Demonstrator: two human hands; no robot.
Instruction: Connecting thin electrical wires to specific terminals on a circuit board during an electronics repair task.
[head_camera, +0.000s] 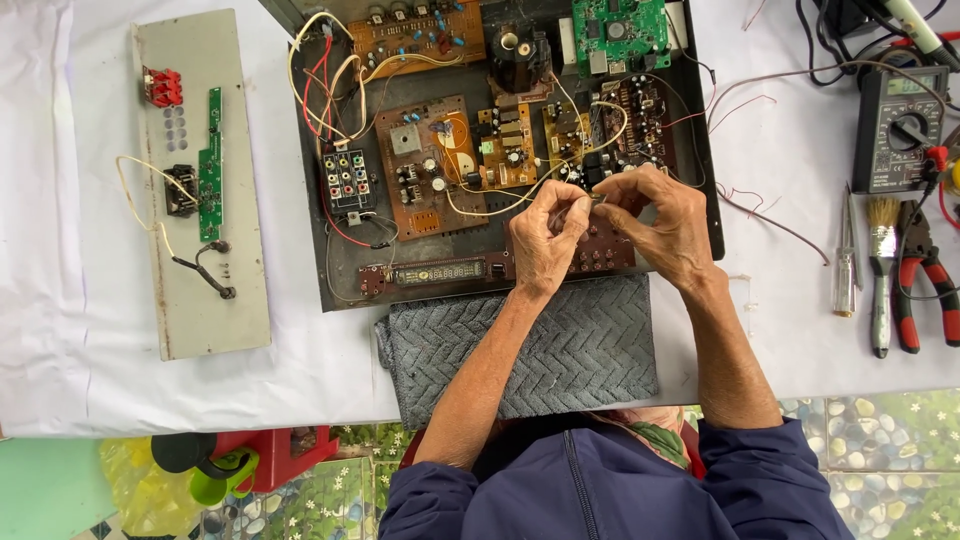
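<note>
Brown circuit boards (432, 165) fill an open black chassis (700, 170) on a white-covered table (300, 380). Both hands meet above the chassis's near edge, over a dark button board (600, 250). The left hand (545, 240) and right hand (660, 225) each pinch the ends of a thin wire (583, 203) between thumb and fingertips, their fingers touching; what the wire joins to is too small to tell. A grey towel (560, 345) lies under the forearms, lapping from the chassis edge to the table's near edge.

Left of the chassis lies a grey panel (200, 290), with bare cloth between them. To the right, open cloth separates the chassis from a screwdriver (846, 255), brush (881, 280), red pliers (925, 285) and a multimeter (898, 130) near the table's right side.
</note>
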